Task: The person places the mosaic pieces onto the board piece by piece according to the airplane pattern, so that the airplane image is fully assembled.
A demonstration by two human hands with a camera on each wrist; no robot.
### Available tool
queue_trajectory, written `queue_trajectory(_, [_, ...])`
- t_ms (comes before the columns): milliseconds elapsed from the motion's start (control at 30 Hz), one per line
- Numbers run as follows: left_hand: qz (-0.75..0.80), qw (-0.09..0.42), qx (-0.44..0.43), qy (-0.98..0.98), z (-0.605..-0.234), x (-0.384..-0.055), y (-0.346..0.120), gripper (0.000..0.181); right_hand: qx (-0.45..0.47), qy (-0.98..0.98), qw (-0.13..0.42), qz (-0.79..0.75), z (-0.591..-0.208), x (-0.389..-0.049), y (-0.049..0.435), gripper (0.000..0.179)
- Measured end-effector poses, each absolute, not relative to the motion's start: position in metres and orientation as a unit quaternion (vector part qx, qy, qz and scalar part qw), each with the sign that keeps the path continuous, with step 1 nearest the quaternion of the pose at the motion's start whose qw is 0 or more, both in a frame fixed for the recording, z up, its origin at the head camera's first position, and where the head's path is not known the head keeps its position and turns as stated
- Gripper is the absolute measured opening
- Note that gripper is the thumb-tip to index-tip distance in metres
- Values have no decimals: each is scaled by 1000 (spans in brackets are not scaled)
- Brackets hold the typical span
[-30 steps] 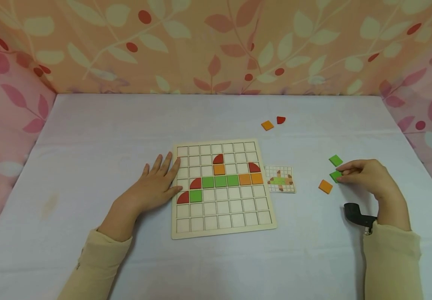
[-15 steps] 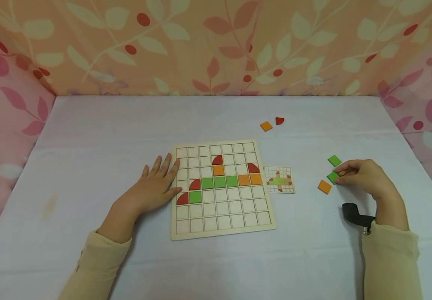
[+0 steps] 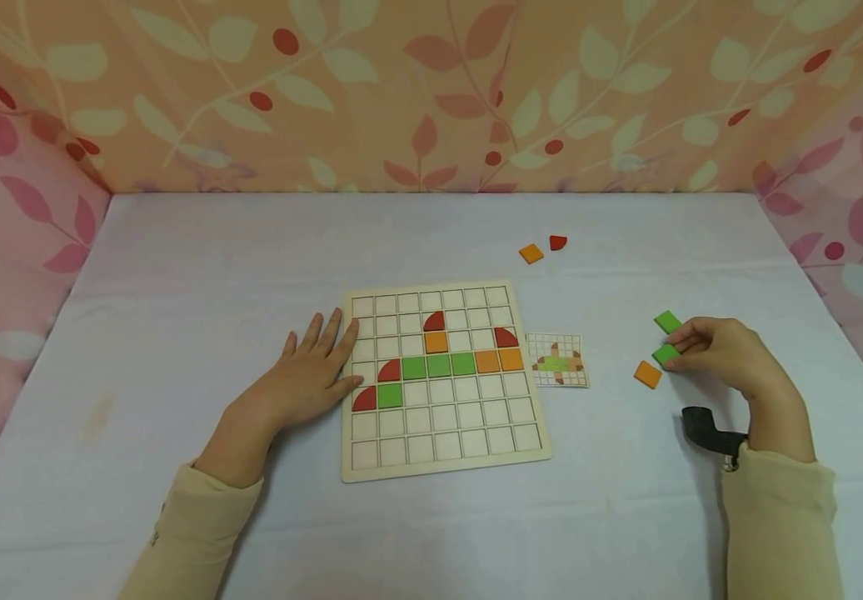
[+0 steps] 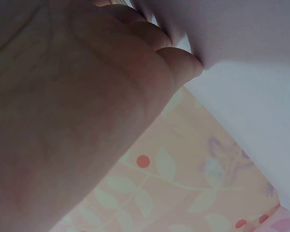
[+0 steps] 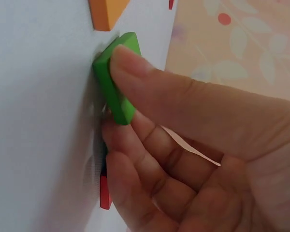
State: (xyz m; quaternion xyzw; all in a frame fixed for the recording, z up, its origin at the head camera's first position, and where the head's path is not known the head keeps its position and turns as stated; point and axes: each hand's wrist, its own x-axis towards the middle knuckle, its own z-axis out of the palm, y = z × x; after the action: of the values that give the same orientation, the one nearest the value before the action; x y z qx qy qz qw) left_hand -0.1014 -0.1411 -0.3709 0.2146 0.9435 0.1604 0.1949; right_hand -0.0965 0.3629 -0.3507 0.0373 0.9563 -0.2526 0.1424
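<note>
My right hand (image 3: 727,354) pinches a green square tile (image 5: 108,79) at the right of the table, thumb on its face and fingers beneath. The tile looks tilted in the right wrist view. Close behind those fingers lies another green tile (image 3: 667,322), and an orange tile (image 3: 647,374) sits to their left. My left hand (image 3: 304,375) rests with spread, straight fingers at the left edge of a square grid board (image 3: 446,468). Several red, orange and green pieces fill cells across the board. In the left wrist view, the palm (image 4: 72,106) covers much of the frame.
A small pattern card (image 3: 560,361) lies against the board's right side. Farther back are an orange tile (image 3: 531,253) and a red quarter-circle piece (image 3: 558,242). A black wrist mount (image 3: 709,431) juts from the right wrist. Floral cloth (image 3: 431,100) walls the white table's back and sides.
The head view has shifted very slightly. Both hands stay in practically the same places, and the right hand keeps its pinch on the green tile.
</note>
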Motion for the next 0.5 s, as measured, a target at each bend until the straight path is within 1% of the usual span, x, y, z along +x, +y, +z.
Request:
queue_trajectory(333, [163, 197, 213, 943, -369, -100, -141, 73, 42, 936, 139, -321, -350, -94, 361, 39])
queue_trajectory(500, [161, 195, 214, 944, -371, -101, -142, 72, 46, 924, 117, -361, -348, -93, 358, 40])
